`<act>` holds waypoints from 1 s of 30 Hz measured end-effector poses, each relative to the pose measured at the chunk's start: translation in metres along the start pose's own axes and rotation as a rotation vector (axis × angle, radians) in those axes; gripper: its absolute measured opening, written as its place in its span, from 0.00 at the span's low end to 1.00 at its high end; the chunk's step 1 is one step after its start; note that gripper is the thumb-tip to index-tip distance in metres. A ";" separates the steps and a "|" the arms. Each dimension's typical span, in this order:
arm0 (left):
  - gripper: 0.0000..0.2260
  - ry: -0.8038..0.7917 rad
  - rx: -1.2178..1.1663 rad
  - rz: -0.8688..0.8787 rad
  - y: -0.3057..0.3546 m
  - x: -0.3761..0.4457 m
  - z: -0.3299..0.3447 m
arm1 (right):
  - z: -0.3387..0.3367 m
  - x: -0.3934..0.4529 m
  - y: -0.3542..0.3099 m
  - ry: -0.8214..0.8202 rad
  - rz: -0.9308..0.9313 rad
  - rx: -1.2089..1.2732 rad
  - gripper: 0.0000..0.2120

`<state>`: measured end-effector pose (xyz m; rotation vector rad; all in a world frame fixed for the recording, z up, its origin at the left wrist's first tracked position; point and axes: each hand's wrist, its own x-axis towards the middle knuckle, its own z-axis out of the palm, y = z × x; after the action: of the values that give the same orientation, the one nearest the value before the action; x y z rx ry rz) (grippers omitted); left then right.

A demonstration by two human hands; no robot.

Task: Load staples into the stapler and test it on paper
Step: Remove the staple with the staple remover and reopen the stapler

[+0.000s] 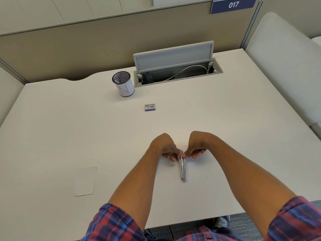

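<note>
Metal stapler (182,168), hinged open, near tabletop (225,127) front edge: rigid, light, likely slick. Our left hand (165,148) and right hand (197,146) pinch its far end, fingers closed; we judge the side rails the surest hold. Staple box (150,107) well apart; paper (85,181) leftward.

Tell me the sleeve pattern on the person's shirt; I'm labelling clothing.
Red and blue plaid, seen on both sleeves in the head view.

Stapler (182,168): bare grey metal, dull sheen. Desk (69,129): smooth matt off-white laminate. Paper sheet (85,181): matt white. Pen cup (123,86): black wire mesh w/ white paper wrap. Staple box (150,107): printed card. Sleeves (114,223): plaid woven cloth.
</note>
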<state>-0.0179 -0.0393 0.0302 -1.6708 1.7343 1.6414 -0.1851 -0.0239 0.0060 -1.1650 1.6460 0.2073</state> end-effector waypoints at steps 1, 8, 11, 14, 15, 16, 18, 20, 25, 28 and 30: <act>0.11 -0.021 -0.012 -0.002 0.000 0.001 0.000 | 0.001 0.001 0.001 -0.006 0.004 -0.008 0.10; 0.13 0.013 -0.059 -0.006 0.001 0.004 0.004 | 0.003 0.001 0.003 0.015 -0.025 0.048 0.12; 0.11 0.079 -0.090 0.017 -0.001 0.010 0.002 | 0.003 -0.001 0.004 0.084 -0.078 0.148 0.14; 0.10 0.147 -0.118 0.055 -0.005 0.012 -0.006 | 0.004 -0.002 0.005 0.126 -0.152 0.280 0.18; 0.10 0.175 -0.140 0.075 -0.006 0.012 -0.009 | 0.004 -0.002 0.004 0.135 -0.179 0.317 0.20; 0.10 0.207 -0.169 0.100 -0.007 0.012 -0.013 | 0.005 -0.003 0.004 0.144 -0.206 0.351 0.20; 0.08 0.272 -0.229 0.155 -0.010 0.011 -0.021 | 0.010 -0.002 0.000 0.197 -0.273 0.407 0.20; 0.03 0.357 -0.281 0.208 -0.013 0.009 -0.026 | 0.016 0.000 -0.004 0.316 -0.376 0.437 0.23; 0.03 0.452 -0.585 0.270 -0.019 0.013 -0.031 | 0.027 0.003 -0.024 0.641 -0.560 0.467 0.14; 0.10 0.367 -0.830 0.212 -0.018 0.017 -0.027 | 0.029 0.005 -0.036 0.775 -0.602 0.534 0.13; 0.12 0.328 -0.895 0.220 -0.015 0.018 -0.024 | 0.032 0.006 -0.044 0.831 -0.639 0.558 0.10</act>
<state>0.0003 -0.0638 0.0165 -2.2631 1.4100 2.6296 -0.1308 -0.0296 0.0046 -1.3298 1.7168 -1.2059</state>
